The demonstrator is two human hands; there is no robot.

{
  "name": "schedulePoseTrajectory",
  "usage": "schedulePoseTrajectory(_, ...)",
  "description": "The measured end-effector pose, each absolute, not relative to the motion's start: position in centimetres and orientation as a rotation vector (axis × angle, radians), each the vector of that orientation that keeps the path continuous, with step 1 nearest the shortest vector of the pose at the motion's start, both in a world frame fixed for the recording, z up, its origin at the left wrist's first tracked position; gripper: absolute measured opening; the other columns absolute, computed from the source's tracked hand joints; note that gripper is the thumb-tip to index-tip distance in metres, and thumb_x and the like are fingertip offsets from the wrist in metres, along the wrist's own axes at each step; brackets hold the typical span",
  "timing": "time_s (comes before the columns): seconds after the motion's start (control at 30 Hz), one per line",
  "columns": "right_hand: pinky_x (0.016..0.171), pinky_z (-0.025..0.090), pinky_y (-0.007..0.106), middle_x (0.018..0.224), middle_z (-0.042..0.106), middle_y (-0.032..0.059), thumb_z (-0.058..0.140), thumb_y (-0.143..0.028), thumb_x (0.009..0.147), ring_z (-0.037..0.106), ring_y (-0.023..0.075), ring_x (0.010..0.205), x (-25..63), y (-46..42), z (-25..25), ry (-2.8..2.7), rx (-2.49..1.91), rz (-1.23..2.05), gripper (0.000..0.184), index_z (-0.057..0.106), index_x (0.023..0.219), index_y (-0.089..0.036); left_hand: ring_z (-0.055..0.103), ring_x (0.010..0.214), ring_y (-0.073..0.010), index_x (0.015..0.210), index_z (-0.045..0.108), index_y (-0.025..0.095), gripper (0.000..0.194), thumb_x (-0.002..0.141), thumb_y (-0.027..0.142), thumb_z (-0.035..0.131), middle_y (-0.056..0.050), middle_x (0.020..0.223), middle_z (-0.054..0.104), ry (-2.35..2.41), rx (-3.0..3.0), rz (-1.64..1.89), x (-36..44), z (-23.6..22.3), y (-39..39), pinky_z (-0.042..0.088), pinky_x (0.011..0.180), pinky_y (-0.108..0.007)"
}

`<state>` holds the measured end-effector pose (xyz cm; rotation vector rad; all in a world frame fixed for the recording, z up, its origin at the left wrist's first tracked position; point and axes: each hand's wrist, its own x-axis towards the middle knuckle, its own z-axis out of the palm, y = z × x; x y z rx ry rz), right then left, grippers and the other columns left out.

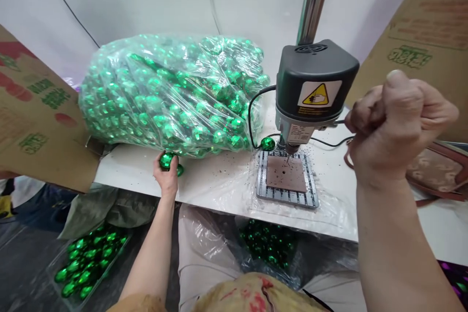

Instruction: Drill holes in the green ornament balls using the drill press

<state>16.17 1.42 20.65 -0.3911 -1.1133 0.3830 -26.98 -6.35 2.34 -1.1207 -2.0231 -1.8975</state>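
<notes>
My left hand (166, 174) is closed around a shiny green faceted ball (166, 160) at the foot of a big clear plastic bag of green balls (171, 92) on the white table (219, 180). A second green ball (179, 170) peeps out beside that hand. My right hand (393, 124) is a fist gripped on the thin lever (338, 122) of a small grey bench drill (314, 90). The drill bit hangs just above a brown pad on the slotted drill base (287, 180). One green ball (267, 144) lies beside the base.
Cardboard boxes stand at the left (36, 122) and right (427, 24). Below the table, a tray of green balls (87, 263) sits at the left and a clear bag of green balls (268, 243) lies between my knees. Dark drill dust speckles the table.
</notes>
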Motion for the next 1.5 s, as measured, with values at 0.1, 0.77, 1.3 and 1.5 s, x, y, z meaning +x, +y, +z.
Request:
schedulePoseTrajectory(0.1,0.034,0.020,0.023,0.042,0.028,-0.0084,0.055,-0.022,0.090,0.034,0.0016,0.035,16.3,1.5,20.6,-1.105,-0.388,0.396,0.049,0.027,0.049,-0.020,0.065,0.102,-0.0200,0.124,0.061,0.017,0.062,0.074,0.051,0.076,-0.009,0.113,0.066,-2.109,-1.122,-2.076,-27.5,1.0,-6.2,0.052,0.096,-0.034)
schedulePoseTrajectory(0.77,0.036,0.018,0.026,0.040,0.031,-0.0075,0.058,-0.025,0.089,0.033,0.0037,0.034,16.2,1.5,20.6,-1.071,-0.382,0.432,0.047,0.034,0.049,-0.020,0.057,0.118,-0.0348,0.136,0.058,0.028,0.057,0.083,0.039,0.076,-0.012,0.121,0.068,-2.148,-2.098,-0.939,-8.3,0.8,-4.7,0.047,0.095,-0.047)
schedulePoseTrajectory(1.3,0.037,0.021,0.025,0.042,0.033,-0.0077,0.059,-0.026,0.091,0.033,0.0030,0.036,16.3,1.6,20.6,-1.089,-0.360,0.464,0.047,0.036,0.050,-0.019,0.060,0.121,-0.0285,0.140,0.050,0.023,0.058,0.088,0.038,0.071,-0.014,0.129,0.065,-1.704,-2.134,-1.312,-6.4,0.4,-0.9,0.045,0.105,-0.043)
schedulePoseTrajectory(1.5,0.038,0.021,0.025,0.043,0.030,-0.0078,0.058,-0.025,0.092,0.034,0.0022,0.037,16.4,1.3,20.6,-1.105,-0.375,0.462,0.047,0.035,0.051,-0.019,0.067,0.101,-0.0297,0.127,0.055,0.022,0.052,0.078,0.025,0.073,-0.012,0.112,0.069,-1.665,-2.295,-0.760,-4.7,5.8,-4.9,0.049,0.084,-0.038)
